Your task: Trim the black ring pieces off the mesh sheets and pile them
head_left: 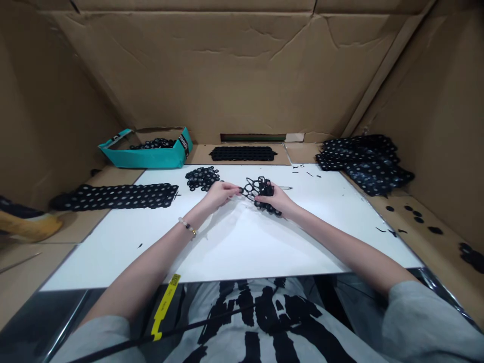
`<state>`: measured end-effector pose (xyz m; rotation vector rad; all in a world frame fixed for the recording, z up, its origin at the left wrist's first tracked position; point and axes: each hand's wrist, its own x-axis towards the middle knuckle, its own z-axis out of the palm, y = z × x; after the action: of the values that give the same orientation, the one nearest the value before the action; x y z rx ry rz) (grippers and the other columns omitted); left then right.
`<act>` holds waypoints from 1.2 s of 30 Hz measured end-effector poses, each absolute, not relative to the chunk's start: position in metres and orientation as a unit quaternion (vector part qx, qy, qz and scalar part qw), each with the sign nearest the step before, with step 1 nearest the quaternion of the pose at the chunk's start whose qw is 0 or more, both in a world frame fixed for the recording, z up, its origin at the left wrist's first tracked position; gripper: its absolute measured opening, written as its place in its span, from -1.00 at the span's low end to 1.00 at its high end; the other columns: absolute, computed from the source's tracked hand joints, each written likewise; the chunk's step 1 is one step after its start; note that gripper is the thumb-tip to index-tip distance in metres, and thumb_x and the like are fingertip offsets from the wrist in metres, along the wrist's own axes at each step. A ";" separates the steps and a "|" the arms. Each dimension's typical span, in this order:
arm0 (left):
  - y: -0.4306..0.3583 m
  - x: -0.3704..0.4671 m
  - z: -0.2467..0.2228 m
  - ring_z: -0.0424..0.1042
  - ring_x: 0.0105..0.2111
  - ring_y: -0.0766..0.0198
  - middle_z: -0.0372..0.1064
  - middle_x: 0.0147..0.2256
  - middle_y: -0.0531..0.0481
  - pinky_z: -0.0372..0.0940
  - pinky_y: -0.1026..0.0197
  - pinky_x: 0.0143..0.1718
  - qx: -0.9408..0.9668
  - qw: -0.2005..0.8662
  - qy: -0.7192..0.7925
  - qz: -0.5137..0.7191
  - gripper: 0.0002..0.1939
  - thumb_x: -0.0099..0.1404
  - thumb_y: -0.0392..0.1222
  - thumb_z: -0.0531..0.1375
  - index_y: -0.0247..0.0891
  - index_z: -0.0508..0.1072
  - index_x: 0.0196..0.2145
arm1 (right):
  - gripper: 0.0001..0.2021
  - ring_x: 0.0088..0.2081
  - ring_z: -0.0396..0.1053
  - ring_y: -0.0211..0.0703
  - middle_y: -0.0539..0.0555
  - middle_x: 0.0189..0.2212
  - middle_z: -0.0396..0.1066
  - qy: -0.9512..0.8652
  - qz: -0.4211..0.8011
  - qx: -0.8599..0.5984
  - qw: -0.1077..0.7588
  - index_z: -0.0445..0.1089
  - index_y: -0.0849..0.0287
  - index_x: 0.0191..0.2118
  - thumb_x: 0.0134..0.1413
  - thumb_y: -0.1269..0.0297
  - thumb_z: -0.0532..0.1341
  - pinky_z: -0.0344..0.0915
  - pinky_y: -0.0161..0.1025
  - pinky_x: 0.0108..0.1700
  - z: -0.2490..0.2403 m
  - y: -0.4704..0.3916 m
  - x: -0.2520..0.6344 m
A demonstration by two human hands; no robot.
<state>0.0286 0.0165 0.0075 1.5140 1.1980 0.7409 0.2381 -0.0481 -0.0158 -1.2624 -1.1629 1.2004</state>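
In the head view, my right hand grips a bunched piece of black ring mesh above the white board. Its loose loops stretch out toward the left. My left hand is closed in a pinch at the left end of that piece, on what looks like a small black ring; the fingertips partly cover it. Just beyond the left hand lies a heap of loose black rings. A thin pen-like tool shows partly behind the right hand.
A teal box of black rings stands back left. Long black mesh strips lie at the left and back middle. More mesh is piled at the right. Black scraps dot the right side. Cardboard walls enclose the white board.
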 end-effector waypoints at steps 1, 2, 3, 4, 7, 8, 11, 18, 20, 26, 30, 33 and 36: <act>0.024 0.023 0.010 0.23 -0.63 0.37 0.52 -0.47 -0.10 0.05 0.27 -0.61 0.632 0.469 0.516 0.339 -0.80 0.05 -0.13 0.34 -0.33 0.62 -0.41 | -0.51 -0.32 0.47 -0.15 0.00 -0.34 0.50 -0.476 0.493 -0.532 0.497 0.36 0.13 -0.21 -0.34 0.20 0.50 0.42 -0.18 -0.23 -0.017 -0.046 0.240; 0.032 0.017 0.013 0.31 -0.57 0.31 0.55 -0.43 -0.11 0.13 0.26 -0.57 0.638 0.414 0.530 0.374 -0.82 0.07 -0.15 0.32 -0.32 0.62 -0.41 | -0.51 -0.33 0.47 -0.14 0.00 -0.33 0.50 -0.468 0.492 -0.539 0.498 0.36 0.13 -0.21 -0.34 0.21 0.49 0.42 -0.17 -0.24 -0.017 -0.045 0.241; 0.039 0.011 0.016 0.39 -0.50 0.25 0.57 -0.39 -0.12 0.21 0.25 -0.50 0.646 0.356 0.541 0.403 -0.83 0.08 -0.17 0.30 -0.31 0.63 -0.39 | -0.52 -0.33 0.47 -0.13 0.01 -0.33 0.50 -0.461 0.491 -0.544 0.500 0.36 0.13 -0.21 -0.34 0.21 0.49 0.43 -0.16 -0.25 -0.017 -0.045 0.242; 0.045 0.004 0.019 0.45 -0.42 0.20 0.58 -0.37 -0.11 0.27 0.23 -0.42 0.656 0.305 0.548 0.419 -0.83 0.10 -0.18 0.29 -0.30 0.63 -0.38 | -0.52 -0.34 0.47 -0.12 0.01 -0.33 0.50 -0.454 0.491 -0.548 0.502 0.35 0.13 -0.22 -0.34 0.21 0.49 0.43 -0.15 -0.26 -0.017 -0.044 0.242; 0.056 -0.015 0.020 0.50 -0.32 0.09 0.59 -0.36 -0.11 0.34 0.14 -0.24 0.700 0.214 0.557 0.393 -0.81 0.11 -0.21 0.28 -0.28 0.65 -0.32 | -0.53 -0.37 0.47 -0.11 0.01 -0.35 0.50 -0.429 0.496 -0.556 0.511 0.34 0.12 -0.25 -0.34 0.21 0.50 0.44 -0.16 -0.32 -0.017 -0.046 0.243; 0.057 -0.020 0.019 0.49 -0.31 0.06 0.58 -0.36 -0.11 0.34 0.11 -0.20 0.719 0.186 0.558 0.371 -0.82 0.12 -0.23 0.28 -0.27 0.65 -0.32 | -0.53 -0.38 0.47 -0.11 0.01 -0.36 0.51 -0.420 0.501 -0.556 0.512 0.34 0.11 -0.25 -0.34 0.22 0.50 0.43 -0.17 -0.34 -0.016 -0.047 0.243; 0.056 -0.025 0.013 0.42 -0.16 -0.07 0.57 -0.34 -0.16 0.28 -0.02 -0.08 0.770 0.078 0.549 0.314 -0.87 0.13 -0.31 0.28 -0.25 0.65 -0.36 | -0.54 -0.40 0.47 -0.10 0.03 -0.37 0.51 -0.395 0.522 -0.555 0.513 0.35 0.11 -0.23 -0.32 0.24 0.49 0.43 -0.19 -0.39 -0.015 -0.049 0.241; 0.018 0.012 0.023 0.35 -0.23 0.07 0.51 -0.35 -0.10 0.24 0.02 -0.08 0.878 0.056 0.349 0.323 -0.78 0.33 -0.09 0.20 -0.24 0.60 -0.24 | -0.61 -0.33 0.50 -0.09 0.00 -0.36 0.49 -0.355 0.535 -0.540 0.543 0.32 0.08 -0.21 -0.20 0.20 0.42 0.46 -0.20 -0.38 -0.013 -0.050 0.234; 0.000 0.028 0.023 0.37 -0.25 0.10 0.52 -0.35 -0.07 0.25 0.07 -0.12 0.897 0.114 0.306 0.298 -0.76 0.29 -0.01 0.25 -0.23 0.59 -0.26 | -0.63 -0.35 0.49 -0.12 -0.03 -0.38 0.47 -0.361 0.534 -0.535 0.545 0.31 0.08 -0.22 -0.19 0.22 0.40 0.46 -0.22 -0.38 -0.010 -0.051 0.233; -0.019 0.051 0.008 0.41 -0.34 0.18 0.55 -0.35 -0.01 0.25 0.16 -0.27 0.819 0.295 0.400 0.287 -0.77 0.11 -0.06 0.36 -0.24 0.58 -0.32 | -0.56 -0.37 0.46 -0.17 -0.05 -0.40 0.47 -0.383 0.558 -0.502 0.539 0.31 0.10 -0.20 -0.27 0.25 0.44 0.44 -0.23 -0.32 -0.003 -0.057 0.231; -0.011 0.049 0.005 0.41 -0.40 0.24 0.55 -0.37 -0.05 0.25 0.22 -0.37 0.725 0.442 0.427 0.309 -0.70 -0.02 -0.09 0.40 -0.30 0.58 -0.34 | -0.42 -0.34 0.47 -0.19 -0.09 -0.41 0.46 -0.416 0.552 -0.473 0.546 0.29 0.11 -0.17 -0.42 0.33 0.50 0.46 -0.21 -0.21 -0.014 -0.052 0.235; -0.007 0.049 0.003 0.42 -0.44 0.23 0.56 -0.38 -0.09 0.24 0.24 -0.44 0.657 0.530 0.430 0.320 -0.62 -0.04 -0.01 0.41 -0.32 0.59 -0.32 | -0.40 -0.35 0.52 -0.11 -0.03 -0.37 0.50 -0.421 0.569 -0.466 0.531 0.29 0.12 -0.15 -0.41 0.30 0.52 0.50 -0.13 -0.24 -0.020 -0.049 0.237; 0.009 0.040 0.004 0.46 -0.41 0.19 0.57 -0.37 -0.12 0.28 0.21 -0.42 0.621 0.493 0.462 0.397 -0.66 -0.02 0.02 0.39 -0.31 0.60 -0.37 | -0.40 -0.34 0.54 -0.06 0.01 -0.34 0.53 -0.399 0.588 -0.458 0.535 0.27 0.09 -0.18 -0.41 0.29 0.54 0.52 -0.09 -0.26 -0.020 -0.049 0.237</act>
<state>0.0396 0.0087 0.0045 1.5066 1.1202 0.9637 0.2374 -0.0488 -0.0201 -1.0902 -0.9499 1.3997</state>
